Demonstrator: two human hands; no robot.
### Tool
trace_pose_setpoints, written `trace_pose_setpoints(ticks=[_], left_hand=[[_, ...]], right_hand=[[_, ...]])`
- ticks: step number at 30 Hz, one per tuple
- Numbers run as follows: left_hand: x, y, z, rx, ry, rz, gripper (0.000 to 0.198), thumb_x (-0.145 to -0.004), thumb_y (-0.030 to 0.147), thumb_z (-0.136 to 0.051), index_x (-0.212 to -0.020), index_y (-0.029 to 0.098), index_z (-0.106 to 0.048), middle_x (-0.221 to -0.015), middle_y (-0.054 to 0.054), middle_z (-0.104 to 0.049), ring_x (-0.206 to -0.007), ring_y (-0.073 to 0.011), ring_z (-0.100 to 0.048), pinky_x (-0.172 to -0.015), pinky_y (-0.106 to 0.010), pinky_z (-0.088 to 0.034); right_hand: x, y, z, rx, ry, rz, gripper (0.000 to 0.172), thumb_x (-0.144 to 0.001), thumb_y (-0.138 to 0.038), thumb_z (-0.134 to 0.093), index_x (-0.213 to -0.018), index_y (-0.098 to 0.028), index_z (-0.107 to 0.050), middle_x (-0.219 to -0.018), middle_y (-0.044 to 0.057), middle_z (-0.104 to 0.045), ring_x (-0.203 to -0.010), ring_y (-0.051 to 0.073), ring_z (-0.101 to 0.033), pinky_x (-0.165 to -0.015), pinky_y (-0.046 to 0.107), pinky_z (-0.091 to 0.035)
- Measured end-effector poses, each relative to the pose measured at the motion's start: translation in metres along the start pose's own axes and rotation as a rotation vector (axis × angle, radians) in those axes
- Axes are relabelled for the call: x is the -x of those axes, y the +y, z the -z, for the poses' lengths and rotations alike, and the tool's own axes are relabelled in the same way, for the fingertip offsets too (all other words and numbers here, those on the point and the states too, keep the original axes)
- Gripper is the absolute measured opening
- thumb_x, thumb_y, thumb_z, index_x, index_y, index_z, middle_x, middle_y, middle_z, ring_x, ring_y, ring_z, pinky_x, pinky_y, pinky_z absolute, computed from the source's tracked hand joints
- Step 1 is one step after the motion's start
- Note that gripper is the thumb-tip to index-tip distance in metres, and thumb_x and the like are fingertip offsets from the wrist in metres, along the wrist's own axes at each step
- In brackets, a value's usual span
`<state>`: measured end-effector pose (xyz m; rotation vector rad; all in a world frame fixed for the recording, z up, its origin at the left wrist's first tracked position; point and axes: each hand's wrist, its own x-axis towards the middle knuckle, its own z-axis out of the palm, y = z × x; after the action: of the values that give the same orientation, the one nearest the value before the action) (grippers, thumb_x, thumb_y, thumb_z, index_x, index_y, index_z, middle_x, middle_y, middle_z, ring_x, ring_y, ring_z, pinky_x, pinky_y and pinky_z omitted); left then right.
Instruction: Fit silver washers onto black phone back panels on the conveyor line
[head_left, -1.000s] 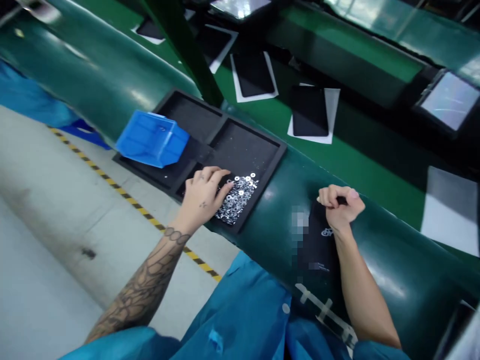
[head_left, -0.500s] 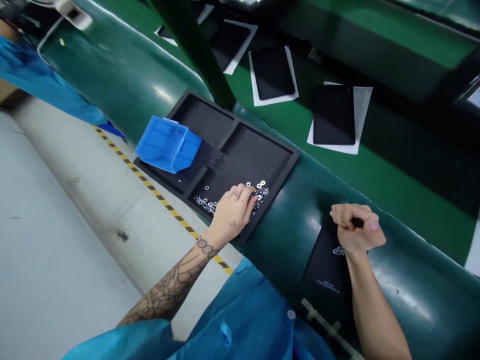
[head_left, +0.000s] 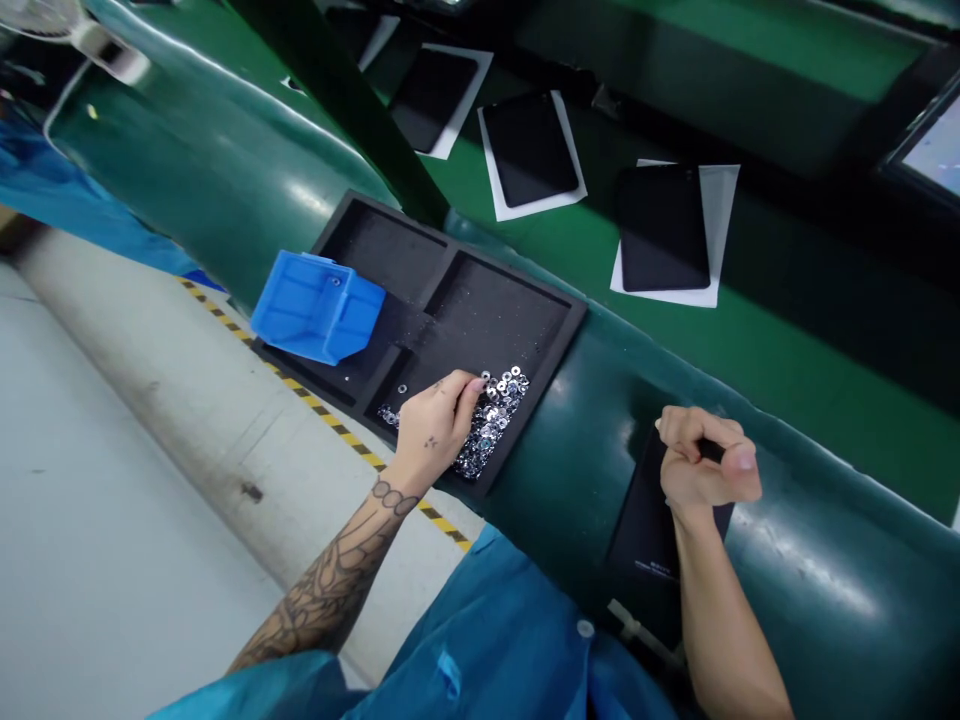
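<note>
My left hand (head_left: 436,428) rests in the near right compartment of a black foam tray (head_left: 559,320), fingers curled onto a heap of small silver washers (head_left: 499,412). A blue plastic bin (head_left: 316,306) lies tipped on the tray's left side. My right hand (head_left: 705,465) is closed in a fist on the top edge of a flat black panel (head_left: 646,530) that lies on the dark green rounded rail (head_left: 810,570) in front of me.
Beyond the rail runs a green conveyor belt (head_left: 720,340) with several black panels on white sheets, one of them (head_left: 664,232) to the right and another (head_left: 529,150) further back. A dark green post (head_left: 345,100) rises behind the tray. Grey floor with yellow-black tape (head_left: 330,415) is at left.
My left hand slid from the right of the washer heap to its left side and curled its fingers. My right hand kept its grip on the panel.
</note>
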<state>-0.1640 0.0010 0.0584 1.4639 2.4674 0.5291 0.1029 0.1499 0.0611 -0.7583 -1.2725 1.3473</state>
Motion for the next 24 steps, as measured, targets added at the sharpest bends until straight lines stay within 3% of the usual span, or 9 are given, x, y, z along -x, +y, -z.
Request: trace_pose_setpoints(ticks=[5, 11, 14, 20, 24], left_hand=[[-0.001, -0.002, 0.007, 0.106, 0.011, 0.0, 0.036, -0.114, 0.041, -0.039, -0.104, 0.022, -0.068, -0.09, -0.006, -0.078, -0.08, -0.0221, -0.073, -0.074, -0.031, -0.049], [-0.005, -0.001, 0.019, 0.211, 0.068, 0.076, 0.031, -0.111, 0.041, -0.047, -0.118, 0.02, -0.067, -0.088, -0.004, -0.074, -0.071, -0.0184, -0.067, -0.07, -0.03, -0.047], [-0.006, -0.003, 0.021, 0.229, 0.099, 0.104, 0.032, -0.111, 0.041, -0.046, -0.12, 0.019, -0.068, -0.079, 0.0, -0.067, -0.066, -0.0173, -0.061, -0.068, -0.03, -0.046], [-0.008, -0.005, 0.025, 0.239, 0.179, 0.112, 0.031, -0.112, 0.038, -0.045, -0.121, 0.02, -0.068, -0.082, 0.0, -0.065, -0.071, -0.0176, -0.061, -0.068, -0.031, -0.044], [-0.005, 0.006, 0.028, 0.404, 0.205, 0.109, 0.03, -0.113, 0.044, -0.043, -0.118, 0.024, -0.064, -0.071, 0.004, -0.054, -0.064, -0.0159, -0.054, -0.065, -0.03, -0.046]], right_hand=[[0.0, 0.003, -0.003, 0.016, 0.074, -0.01, 0.063, -0.098, -0.07, -0.051, -0.057, -0.028, -0.029, -0.052, -0.004, -0.015, -0.046, 0.016, -0.016, -0.055, 0.035, -0.01], [-0.009, 0.002, 0.015, -0.08, -0.216, -0.004, 0.064, -0.099, -0.066, -0.056, -0.056, -0.026, -0.03, -0.052, -0.006, -0.015, -0.043, 0.012, -0.018, -0.052, 0.035, -0.009], [-0.009, 0.004, 0.021, -0.047, -0.279, 0.004, 0.067, -0.1, -0.069, -0.051, -0.055, -0.025, -0.028, -0.05, -0.005, -0.017, -0.043, 0.011, -0.017, -0.053, 0.034, -0.009], [-0.006, 0.014, 0.02, -0.016, -0.241, 0.027, 0.073, -0.097, -0.077, -0.051, -0.052, -0.026, -0.025, -0.048, -0.006, -0.015, -0.041, 0.011, -0.015, -0.051, 0.032, -0.009], [-0.007, 0.018, 0.015, -0.002, -0.175, -0.02, 0.078, -0.089, -0.086, -0.054, -0.048, -0.027, -0.024, -0.046, -0.006, -0.015, -0.042, 0.01, -0.015, -0.051, 0.031, -0.01]])
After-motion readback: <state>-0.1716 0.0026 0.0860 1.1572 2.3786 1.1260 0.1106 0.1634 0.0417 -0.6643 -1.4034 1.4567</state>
